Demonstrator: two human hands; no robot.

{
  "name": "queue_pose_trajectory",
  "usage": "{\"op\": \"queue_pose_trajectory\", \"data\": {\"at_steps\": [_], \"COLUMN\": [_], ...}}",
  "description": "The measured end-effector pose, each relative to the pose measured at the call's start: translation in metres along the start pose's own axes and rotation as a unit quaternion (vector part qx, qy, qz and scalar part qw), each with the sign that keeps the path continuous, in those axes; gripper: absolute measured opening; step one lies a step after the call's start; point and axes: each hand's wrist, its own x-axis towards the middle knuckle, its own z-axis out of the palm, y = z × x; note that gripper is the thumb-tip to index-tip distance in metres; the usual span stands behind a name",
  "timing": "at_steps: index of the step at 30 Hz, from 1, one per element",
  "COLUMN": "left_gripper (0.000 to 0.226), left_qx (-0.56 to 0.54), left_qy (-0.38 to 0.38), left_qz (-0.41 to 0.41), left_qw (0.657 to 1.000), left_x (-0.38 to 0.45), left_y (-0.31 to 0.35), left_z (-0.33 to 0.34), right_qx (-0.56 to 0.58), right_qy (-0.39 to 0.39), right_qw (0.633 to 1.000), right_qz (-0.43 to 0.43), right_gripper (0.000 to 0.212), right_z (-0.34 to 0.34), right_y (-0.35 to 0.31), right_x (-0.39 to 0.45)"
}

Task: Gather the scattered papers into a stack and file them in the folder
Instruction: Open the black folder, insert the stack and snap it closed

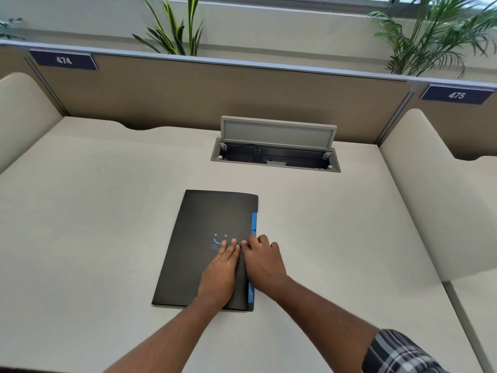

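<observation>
Folder (207,238) lies closed at the middle of the tabletop (94,211) — no loose papers showing. Left hand (219,275) flat, fingers together, pressing the cover; right hand (262,263) spread over its right edge. Press evenly — keep edges square.

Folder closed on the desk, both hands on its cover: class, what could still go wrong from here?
1. The folder lies shut with only a blue strip showing at its right edge; no papers are visible, so whether they sit squarely inside cannot be told.
2. The left hand and right hand press near that edge; a sideways push might slide the folder across the smooth desk.
</observation>
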Motion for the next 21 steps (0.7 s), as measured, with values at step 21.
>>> {"op": "queue_pose_trajectory", "data": {"at_steps": [21], "left_gripper": [0.045], "left_qx": [-0.268], "left_qy": [0.059], "left_qz": [-0.226], "left_qw": [0.935], "left_x": [-0.003], "left_y": [-0.097], "left_z": [-0.080], "right_qx": [0.550], "right_qy": [0.087], "right_qw": [0.741], "right_qz": [0.375], "right_gripper": [0.057], "right_z": [-0.013], "right_y": [-0.018], "right_x": [0.003]}}
